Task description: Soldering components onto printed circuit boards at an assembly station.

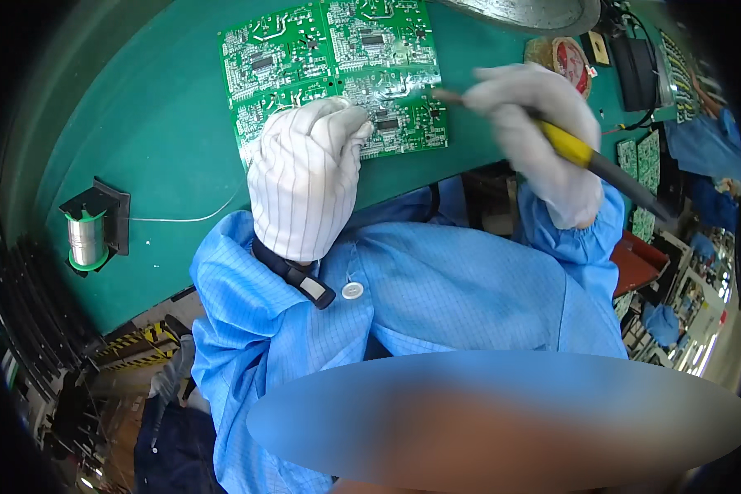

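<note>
A panel of green circuit boards (272, 58), joined in a grid, lies on the green bench top. My left hand (309, 177), in a white striped glove, rests over the panel's near part with its fingers curled closed. Solder wire (181, 219) runs from a spool (86, 241) at the left into this hand; the pinched end is hidden. My right hand (543, 136), gloved in white and slightly blurred, grips a soldering iron (566, 145) with a yellow and black handle. The iron's tip points left, at the panel's right part, and whether it touches is unclear.
A black holder (117, 216) carries the spool. At the back hangs a round metal hood (543, 10). Beyond my right hand are a round tin (570, 64) and a black box with cables (634, 74). More circuit boards (649, 160) and a red tray (638, 263) stand at the right.
</note>
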Tool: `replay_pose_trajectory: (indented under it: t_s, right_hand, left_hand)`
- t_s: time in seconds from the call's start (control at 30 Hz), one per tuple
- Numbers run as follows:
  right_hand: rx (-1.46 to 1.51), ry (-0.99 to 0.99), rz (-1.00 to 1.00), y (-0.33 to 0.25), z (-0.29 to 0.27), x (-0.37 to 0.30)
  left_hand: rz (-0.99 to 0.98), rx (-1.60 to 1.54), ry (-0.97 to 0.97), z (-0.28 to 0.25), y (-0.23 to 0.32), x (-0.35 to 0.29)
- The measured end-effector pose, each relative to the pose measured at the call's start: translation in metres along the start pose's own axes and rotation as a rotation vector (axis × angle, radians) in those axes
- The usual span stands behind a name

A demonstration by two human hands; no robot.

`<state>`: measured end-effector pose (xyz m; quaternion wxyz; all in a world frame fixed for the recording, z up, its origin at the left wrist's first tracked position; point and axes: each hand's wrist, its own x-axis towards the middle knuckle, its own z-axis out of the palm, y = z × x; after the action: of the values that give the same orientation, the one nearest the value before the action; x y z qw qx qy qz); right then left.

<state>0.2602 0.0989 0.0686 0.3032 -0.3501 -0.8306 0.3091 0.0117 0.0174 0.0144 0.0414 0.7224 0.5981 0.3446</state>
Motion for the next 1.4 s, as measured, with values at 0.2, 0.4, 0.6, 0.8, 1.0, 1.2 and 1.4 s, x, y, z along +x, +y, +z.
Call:
replay_pose_trajectory:
  t_s: [0.2,0.4,0.6,0.8,1.0,1.2,1.4]
  right_hand:
    - [-0.233,0.683,0.044,0.052,-0.016,-0.066]
    - [-0.230,0.673,0.203,0.047,-0.013,-0.077]
    - [0.264,0.007,0.282,0.006,0.015,-0.016]
    - [0.169,-0.054,0.035,0.009,0.032,0.009]
    - [0.110,-0.057,0.021,0.010,0.032,0.007]
    - [0.075,-0.033,-0.049,0.011,0.031,0.011]
    - [0.130,0.016,0.134,0.004,0.017,-0.007]
  left_hand:
    - [-0.073,-0.113,0.005,-0.008,0.002,0.002]
    - [-0.045,-0.130,0.003,0.000,0.002,0.008]
    - [-0.019,-0.012,-0.030,0.007,0.005,0.008]
    - [0.005,0.010,-0.011,0.010,0.003,0.005]
    - [0.030,0.034,-0.012,0.013,0.001,0.005]
    - [0.012,0.011,-0.019,0.011,0.002,0.006]
    - [0.023,-0.026,0.005,0.011,0.001,0.005]
